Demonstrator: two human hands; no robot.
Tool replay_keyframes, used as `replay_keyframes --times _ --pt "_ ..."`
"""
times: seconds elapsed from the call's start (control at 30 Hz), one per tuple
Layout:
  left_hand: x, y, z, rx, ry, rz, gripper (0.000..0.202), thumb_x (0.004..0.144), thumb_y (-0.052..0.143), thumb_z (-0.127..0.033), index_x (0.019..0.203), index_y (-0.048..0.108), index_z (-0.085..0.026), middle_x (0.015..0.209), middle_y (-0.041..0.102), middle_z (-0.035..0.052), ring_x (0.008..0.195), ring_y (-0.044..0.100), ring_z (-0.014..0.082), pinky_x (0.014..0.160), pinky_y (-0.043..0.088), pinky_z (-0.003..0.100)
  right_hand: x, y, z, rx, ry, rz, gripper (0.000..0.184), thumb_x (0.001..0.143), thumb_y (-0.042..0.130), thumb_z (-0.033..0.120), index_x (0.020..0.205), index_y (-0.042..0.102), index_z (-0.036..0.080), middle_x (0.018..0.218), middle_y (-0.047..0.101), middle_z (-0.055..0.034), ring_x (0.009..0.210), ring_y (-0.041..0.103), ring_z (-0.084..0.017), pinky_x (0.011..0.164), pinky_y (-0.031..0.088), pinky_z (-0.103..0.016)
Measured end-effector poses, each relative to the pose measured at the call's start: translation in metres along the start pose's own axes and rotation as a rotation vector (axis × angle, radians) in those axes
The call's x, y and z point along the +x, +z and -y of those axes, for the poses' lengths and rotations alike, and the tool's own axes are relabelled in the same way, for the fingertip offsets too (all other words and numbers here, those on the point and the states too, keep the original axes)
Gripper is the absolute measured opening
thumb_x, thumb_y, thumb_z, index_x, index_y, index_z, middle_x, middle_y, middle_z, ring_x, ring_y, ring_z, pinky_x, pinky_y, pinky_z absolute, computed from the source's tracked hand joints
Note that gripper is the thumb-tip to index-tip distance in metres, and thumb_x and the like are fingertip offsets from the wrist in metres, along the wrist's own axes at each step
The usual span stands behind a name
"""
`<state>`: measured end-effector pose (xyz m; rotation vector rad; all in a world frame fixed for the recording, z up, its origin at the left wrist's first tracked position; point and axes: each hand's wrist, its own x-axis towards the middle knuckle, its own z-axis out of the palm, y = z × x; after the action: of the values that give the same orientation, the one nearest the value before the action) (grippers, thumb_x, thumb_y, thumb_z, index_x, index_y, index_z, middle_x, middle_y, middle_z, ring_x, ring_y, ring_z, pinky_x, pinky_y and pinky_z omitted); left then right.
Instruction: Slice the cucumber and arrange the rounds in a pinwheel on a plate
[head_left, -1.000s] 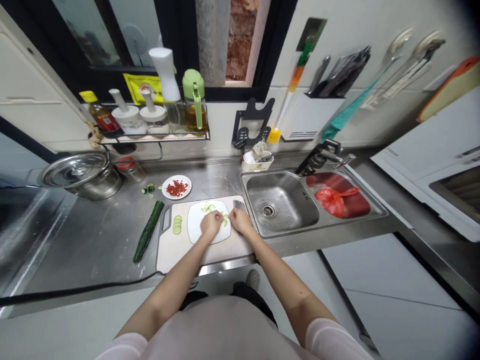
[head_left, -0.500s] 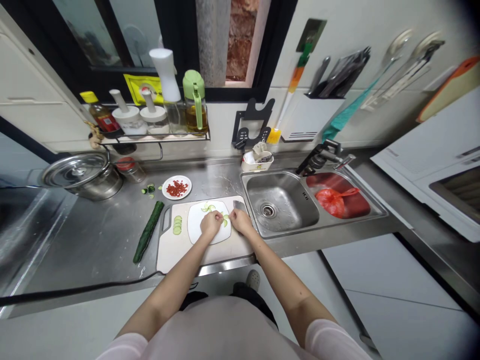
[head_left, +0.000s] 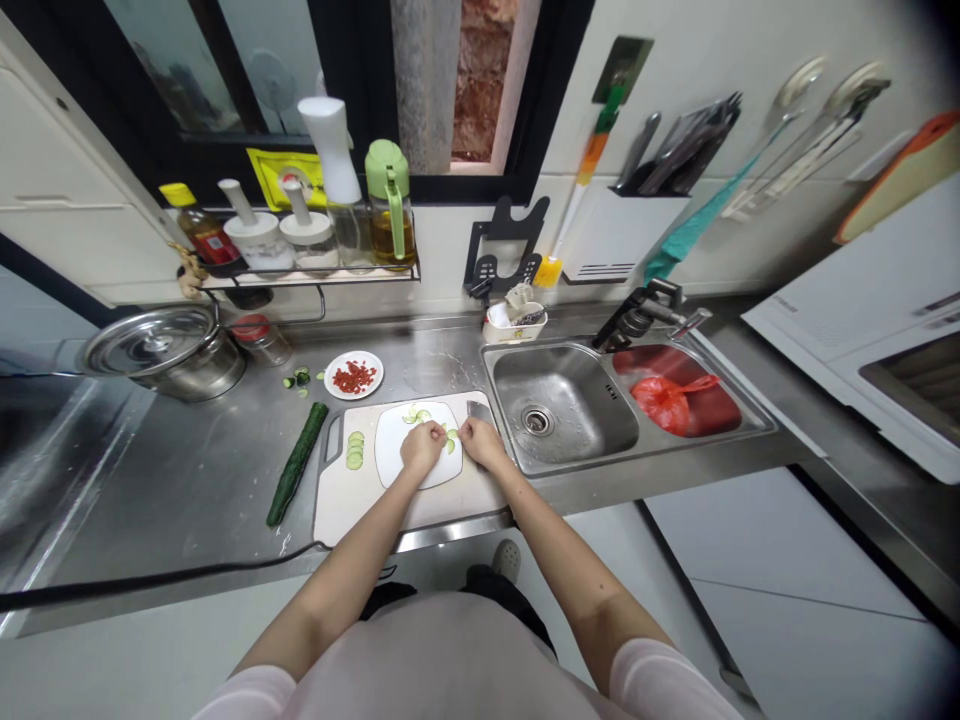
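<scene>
A white plate (head_left: 394, 450) lies on a pale cutting board (head_left: 360, 500) on the steel counter. Thin cucumber slices (head_left: 416, 414) sit along the plate's far rim. My left hand (head_left: 422, 447) rests over the plate with its fingers curled. My right hand (head_left: 482, 443) is just to its right, also curled. Both sets of fingertips meet at a few cucumber slices (head_left: 451, 438) between them. A short stack of slices (head_left: 354, 450) lies on the board left of the plate. A cleaver blade (head_left: 478, 407) lies just beyond my right hand.
A whole cucumber (head_left: 297, 462) lies left of the board, with cut ends (head_left: 298, 378) and a small dish of red bits (head_left: 353, 375) behind. A lidded pot (head_left: 161, 350) stands far left. The sink (head_left: 559, 410) is on the right, with a red bag (head_left: 664, 400).
</scene>
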<state>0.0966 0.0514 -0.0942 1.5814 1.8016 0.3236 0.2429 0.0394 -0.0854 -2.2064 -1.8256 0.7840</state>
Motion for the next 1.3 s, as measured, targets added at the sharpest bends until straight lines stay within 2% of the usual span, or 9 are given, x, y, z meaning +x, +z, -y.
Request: replay_keyframes --times 0.33,0.77,1.13,1.23,1.3 --pt "-0.001 -0.002 -0.003 0.003 -0.009 0.005 0.008 0.077 0.066 -0.028 0.084 0.07 -0.027 0.092 0.074 -0.0022 0.084 0.065 0.0156 0.066 0.04 0.023 0.001 0.001 0.001 -0.001 0.027 0.015 0.024 0.09 0.05 0.028 0.096 0.07 0.018 0.093 0.071 -0.0075 0.085 0.063 -0.018 0.071 0.041 -0.023" --pt "-0.003 0.0 -0.002 -0.01 0.001 -0.02 0.008 0.078 0.065 -0.029 0.084 0.07 -0.028 0.092 0.074 -0.002 0.085 0.065 0.016 0.067 0.041 0.024 -0.001 -0.001 -0.008 0.054 -0.018 -0.012 0.022 0.09 0.049 0.025 0.096 0.07 0.019 0.093 0.071 -0.0047 0.085 0.063 -0.016 0.074 0.042 -0.022" --pt "-0.003 -0.002 0.001 -0.054 -0.002 -0.009 0.009 0.078 0.065 -0.029 0.086 0.069 -0.027 0.091 0.073 -0.002 0.086 0.065 0.016 0.067 0.041 0.023 -0.004 -0.003 -0.001 0.046 -0.021 -0.039 0.024 0.091 0.047 0.025 0.099 0.069 0.019 0.093 0.071 -0.0064 0.086 0.064 -0.018 0.076 0.043 -0.024" --pt "-0.004 -0.007 0.004 -0.113 -0.007 -0.038 0.012 0.08 0.063 -0.027 0.09 0.069 -0.027 0.089 0.073 -0.0017 0.085 0.065 0.0156 0.069 0.042 0.023 -0.007 -0.007 0.001 0.059 -0.018 -0.069 0.026 0.091 0.045 0.026 0.098 0.069 0.019 0.092 0.07 -0.0068 0.085 0.063 -0.019 0.076 0.044 -0.026" --pt "-0.007 -0.012 0.007 -0.172 -0.011 -0.098 0.015 0.081 0.06 -0.027 0.093 0.069 -0.026 0.088 0.072 -0.0018 0.084 0.065 0.0151 0.071 0.042 0.023 -0.009 -0.01 0.001 0.077 -0.024 -0.095 0.026 0.091 0.044 0.025 0.097 0.069 0.019 0.091 0.069 -0.0062 0.085 0.062 -0.019 0.076 0.044 -0.026"
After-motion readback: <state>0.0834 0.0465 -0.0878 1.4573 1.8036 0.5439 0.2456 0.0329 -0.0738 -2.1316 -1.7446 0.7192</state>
